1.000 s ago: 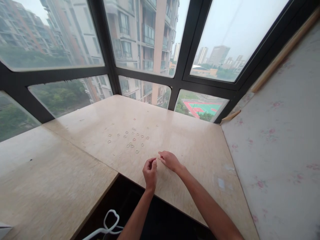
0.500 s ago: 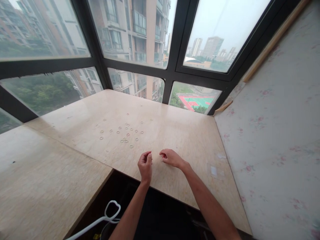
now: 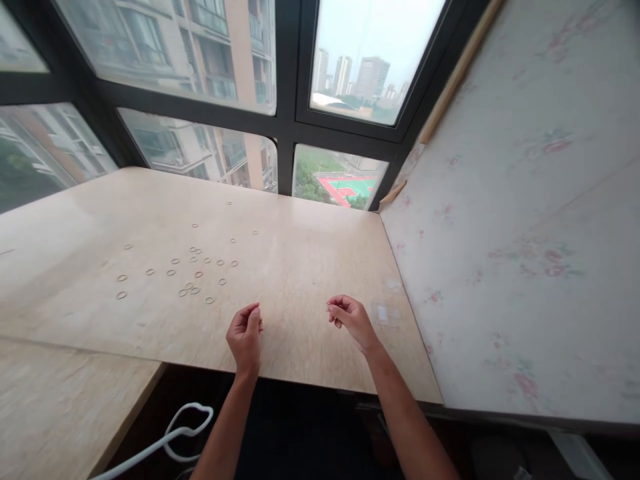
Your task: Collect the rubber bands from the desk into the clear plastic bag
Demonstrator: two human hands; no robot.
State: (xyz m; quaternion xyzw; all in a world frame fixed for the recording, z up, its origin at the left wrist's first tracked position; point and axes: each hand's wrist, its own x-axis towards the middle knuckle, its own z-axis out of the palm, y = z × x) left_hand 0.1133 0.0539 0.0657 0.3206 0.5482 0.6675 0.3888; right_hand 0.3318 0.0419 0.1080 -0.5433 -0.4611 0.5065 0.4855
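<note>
Several small thin rings [image 3: 194,273] lie scattered on the pale wooden tabletop [image 3: 300,253], left of centre. My left hand [image 3: 245,337] hovers over the near edge with its fingers curled into a loose pinch; what it holds, if anything, is too small to make out. My right hand [image 3: 350,319] is further right, thumb and forefinger pinched on a small ring. The two hands are well apart.
A wall with faded floral paper [image 3: 525,233] borders the table on the right. Dark-framed windows [image 3: 285,127] run along the back. A second board [image 3: 65,407] adjoins at lower left. A white looped cable [image 3: 185,433] hangs below the edge.
The hands have drawn apart, the right one moving rightward with its pinch. The view has swung to the right, so the rings now sit further left.
</note>
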